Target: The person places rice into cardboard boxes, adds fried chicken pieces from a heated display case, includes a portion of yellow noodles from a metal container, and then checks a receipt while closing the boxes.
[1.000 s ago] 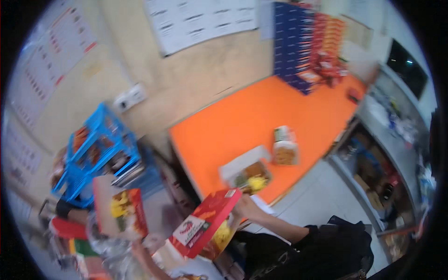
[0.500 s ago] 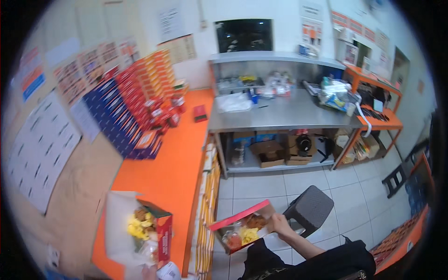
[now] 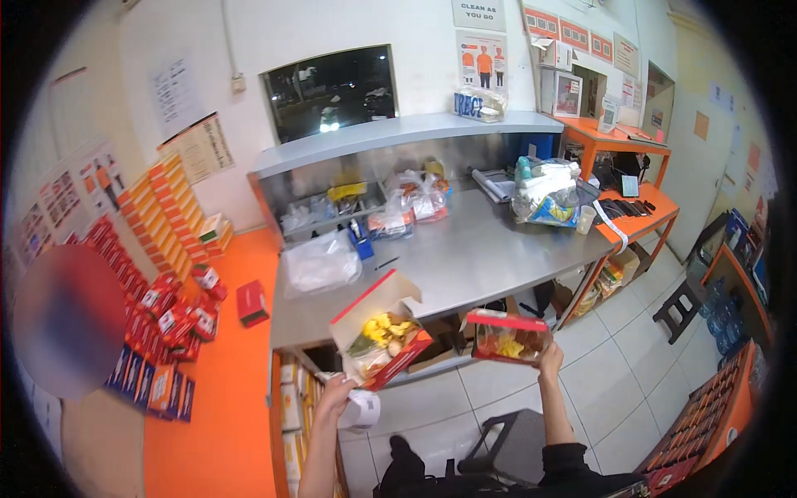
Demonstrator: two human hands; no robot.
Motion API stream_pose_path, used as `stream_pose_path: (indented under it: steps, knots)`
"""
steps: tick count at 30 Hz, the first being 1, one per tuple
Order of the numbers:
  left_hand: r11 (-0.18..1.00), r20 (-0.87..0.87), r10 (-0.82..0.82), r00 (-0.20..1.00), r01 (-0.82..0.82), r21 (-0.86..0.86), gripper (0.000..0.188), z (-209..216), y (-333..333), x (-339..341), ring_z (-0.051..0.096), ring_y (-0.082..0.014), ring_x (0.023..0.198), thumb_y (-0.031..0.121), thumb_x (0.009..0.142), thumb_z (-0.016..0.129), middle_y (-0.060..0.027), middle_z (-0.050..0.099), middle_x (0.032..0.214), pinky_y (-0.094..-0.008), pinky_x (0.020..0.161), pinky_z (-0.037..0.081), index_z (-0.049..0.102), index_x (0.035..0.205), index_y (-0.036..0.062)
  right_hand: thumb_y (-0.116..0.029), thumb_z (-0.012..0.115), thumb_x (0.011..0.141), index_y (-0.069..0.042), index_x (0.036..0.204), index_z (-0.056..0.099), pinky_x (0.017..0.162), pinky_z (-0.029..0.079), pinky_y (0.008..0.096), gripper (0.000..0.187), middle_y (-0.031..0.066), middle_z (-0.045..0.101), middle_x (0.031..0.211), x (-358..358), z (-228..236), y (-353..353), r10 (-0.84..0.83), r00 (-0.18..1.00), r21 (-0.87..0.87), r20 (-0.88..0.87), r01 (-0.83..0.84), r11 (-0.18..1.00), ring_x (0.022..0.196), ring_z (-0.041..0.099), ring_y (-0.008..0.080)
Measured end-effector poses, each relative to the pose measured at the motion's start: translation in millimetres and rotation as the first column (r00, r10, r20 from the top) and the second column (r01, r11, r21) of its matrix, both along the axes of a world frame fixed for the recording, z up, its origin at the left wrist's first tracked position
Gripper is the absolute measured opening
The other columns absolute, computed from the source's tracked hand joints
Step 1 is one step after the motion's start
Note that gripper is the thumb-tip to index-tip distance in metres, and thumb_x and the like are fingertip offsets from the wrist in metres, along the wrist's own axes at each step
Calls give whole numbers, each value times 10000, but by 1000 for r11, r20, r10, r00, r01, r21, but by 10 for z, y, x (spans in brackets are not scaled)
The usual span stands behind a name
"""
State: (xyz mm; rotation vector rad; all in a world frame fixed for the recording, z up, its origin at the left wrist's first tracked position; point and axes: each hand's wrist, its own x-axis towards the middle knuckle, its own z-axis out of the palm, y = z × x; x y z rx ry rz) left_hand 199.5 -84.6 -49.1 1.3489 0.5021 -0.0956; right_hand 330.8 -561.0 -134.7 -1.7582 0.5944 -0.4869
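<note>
My left hand grips the lower corner of an open red meal box, lid up, with yellow food, something green and a clear plastic packet inside. Beneath that hand hangs a white roundish piece, perhaps a label or paper cup; I cannot tell which. My right hand is closed on the right end of a second red meal box, in which yellow food and darker pieces show. Both boxes are in the air by the front edge of the steel table, the left one higher at its lid.
An orange counter runs along the left, with stacked red and orange boxes. Plastic bags and a filled clear bag lie on the steel table. A dark stool stands on the tiled floor before me.
My left hand has lifted its meal box off the orange counter and carried it right. The right-hand box has risen toward the steel table. The view has turned right.
</note>
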Motion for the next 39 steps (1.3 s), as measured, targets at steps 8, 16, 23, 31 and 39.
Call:
stream_pose_path:
  steps: [8, 16, 23, 31, 39]
  knots:
    - [947, 122, -308, 943, 292, 138, 294, -829, -178, 3292, 601, -151, 705, 60, 740, 538, -95, 636, 852, -276, 584, 467, 624, 1009, -17, -231, 376, 834, 51, 715, 565, 522, 413, 379, 360, 131, 527, 589, 2989, -129, -540, 157, 987, -590, 46, -100, 801, 584, 525, 161]
    - [724, 112, -439, 892, 277, 632, 369, -569, 190, 4234, 629, -237, 785, 69, 754, 561, -150, 641, 879, -322, 749, 482, 578, 1122, 78, -244, 501, 882, 10, 1079, 551, 745, 432, 307, 326, 93, 602, 937, 3278, 159, 1314, -70, 994, -476, 86, 103, 873, 862, 553, 178]
    - [940, 412, -339, 846, 289, 179, 949, 522, 411, 3924, 431, -199, 1143, -52, 717, 598, -122, 417, 1242, -342, 951, 356, -20, 1418, 116, -171, 561, 864, 2, 1030, 585, 595, 449, 223, 241, 57, 634, 914, 2950, 1196, 3371, 818, 575, 364, -20, -758, 542, 749, 572, 96]
    - [983, 356, -186, 916, 178, 54, 867, 351, 524, 3742, 392, -218, 1175, -45, 781, 549, -156, 358, 1293, -343, 984, 313, -19, 1417, 114, -121, 620, 834, 30, 980, 604, 661, 455, 215, 211, 52, 649, 847, 3052, 1159, 3867, 824, 567, 482, 4, -723, 495, 722, 575, 79]
    - [970, 168, -214, 962, 230, -79, 812, 103, 575, 3363, 527, -196, 1006, -85, 815, 455, -150, 426, 1251, -291, 813, 447, -25, 1425, 151, -126, 497, 895, 39, 1123, 524, 891, 384, 303, 283, 111, 552, 1123, 2543, 954, 3885, 703, 699, 176, 127, -714, 678, 1000, 507, 173]
